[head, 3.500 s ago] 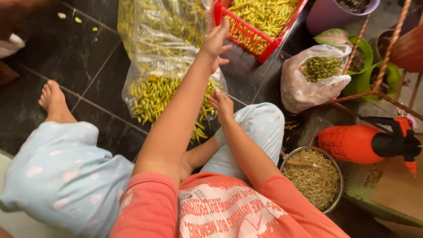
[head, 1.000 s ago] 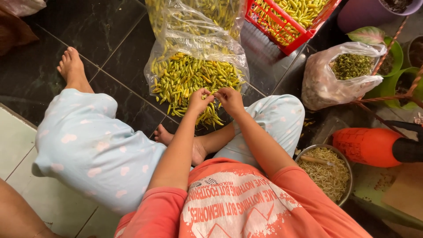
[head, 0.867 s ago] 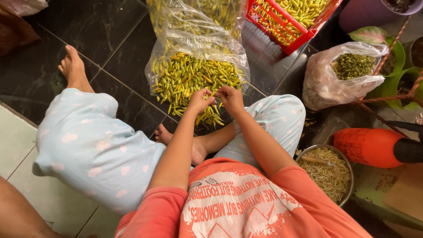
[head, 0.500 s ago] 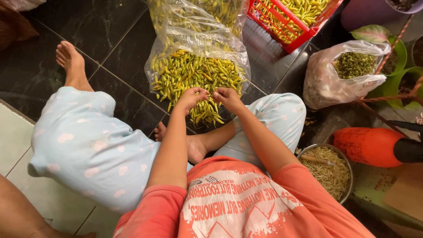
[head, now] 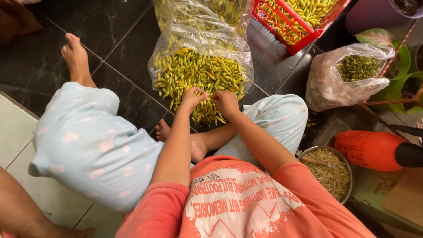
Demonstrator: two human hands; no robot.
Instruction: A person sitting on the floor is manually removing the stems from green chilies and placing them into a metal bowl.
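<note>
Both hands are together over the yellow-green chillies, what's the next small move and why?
Probably pinch the stem off the chilli held between the left hand and right hand, then drop it in the round metal bowl of stems by the right knee. The fingers meet over the clear plastic bag of yellow-green chillies.

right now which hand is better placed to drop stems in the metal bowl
Right, likely. The bowl sits on the person's right side, below the right hand; the left hand would have to cross the body. Both hands are at the chillies.

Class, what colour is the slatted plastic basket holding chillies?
Red: the slatted plastic basket, clearest at the top of the head view.
</note>
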